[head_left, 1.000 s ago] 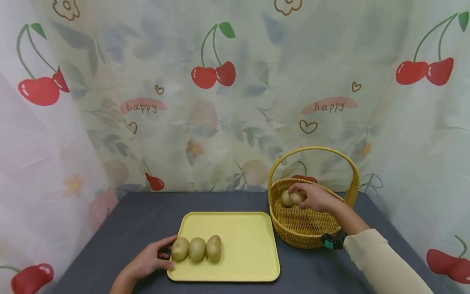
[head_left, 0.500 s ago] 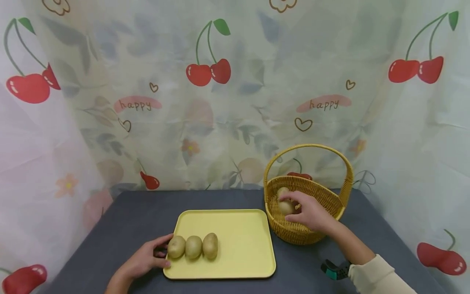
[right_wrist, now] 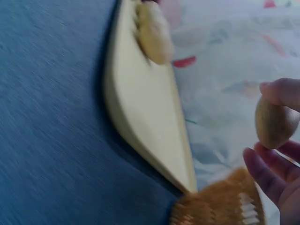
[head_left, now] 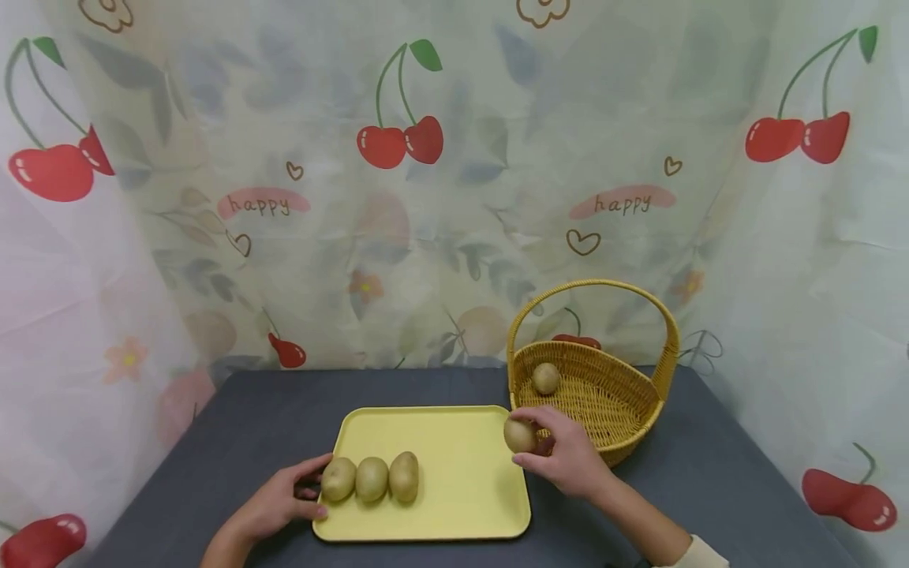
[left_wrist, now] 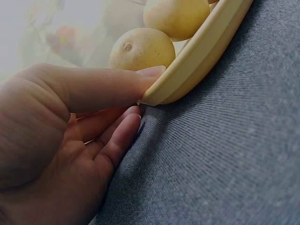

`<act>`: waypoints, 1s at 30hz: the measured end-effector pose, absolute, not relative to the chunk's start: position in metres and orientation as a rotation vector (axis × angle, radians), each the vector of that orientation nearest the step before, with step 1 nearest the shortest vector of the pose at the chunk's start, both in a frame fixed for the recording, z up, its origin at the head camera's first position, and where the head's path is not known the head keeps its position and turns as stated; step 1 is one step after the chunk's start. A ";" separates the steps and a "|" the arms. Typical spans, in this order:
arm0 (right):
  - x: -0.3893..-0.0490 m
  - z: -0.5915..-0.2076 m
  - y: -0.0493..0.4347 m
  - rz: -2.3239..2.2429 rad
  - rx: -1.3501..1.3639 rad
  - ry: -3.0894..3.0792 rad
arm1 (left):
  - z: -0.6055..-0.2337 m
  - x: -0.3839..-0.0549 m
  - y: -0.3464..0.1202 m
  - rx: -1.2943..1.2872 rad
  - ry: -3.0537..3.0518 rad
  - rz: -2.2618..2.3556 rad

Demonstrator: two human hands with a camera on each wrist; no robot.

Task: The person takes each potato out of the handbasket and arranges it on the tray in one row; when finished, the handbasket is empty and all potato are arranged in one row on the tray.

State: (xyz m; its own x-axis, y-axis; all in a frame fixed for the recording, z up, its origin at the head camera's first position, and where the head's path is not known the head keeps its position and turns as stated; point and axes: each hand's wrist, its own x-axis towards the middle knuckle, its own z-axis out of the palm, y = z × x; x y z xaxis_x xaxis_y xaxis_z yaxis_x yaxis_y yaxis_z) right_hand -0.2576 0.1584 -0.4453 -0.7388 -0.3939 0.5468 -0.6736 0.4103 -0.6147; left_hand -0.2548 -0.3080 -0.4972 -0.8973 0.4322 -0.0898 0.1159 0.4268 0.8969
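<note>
My right hand (head_left: 568, 457) pinches a potato (head_left: 521, 435) between thumb and fingers, held up over the right edge of the yellow tray (head_left: 469, 481). In the right wrist view this potato (right_wrist: 274, 124) sits at the fingertips. Three potatoes (head_left: 372, 480) stand in a row on the tray's left part. At the tray's left edge, my left hand (head_left: 280, 501) grips the rim; the left wrist view has its thumb (left_wrist: 117, 86) on top of the rim and the other fingers lower down beside it. One more potato (head_left: 546, 379) lies inside the wicker basket (head_left: 632, 375).
The basket stands behind and right of the tray, its tall arched handle (head_left: 600, 283) rising above it. Dark grey cloth (head_left: 277, 410) covers the table. A curtain (head_left: 454, 260) printed with cherries hangs behind and at both sides.
My right hand has lifted a potato out of the basket and carried it left and toward me, over the tray's edge. The left hand stays at the tray's rim.
</note>
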 end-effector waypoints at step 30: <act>-0.275 -0.505 0.037 1.195 0.757 -2.652 | -0.495 -0.254 -0.306 0.446 2.369 1.464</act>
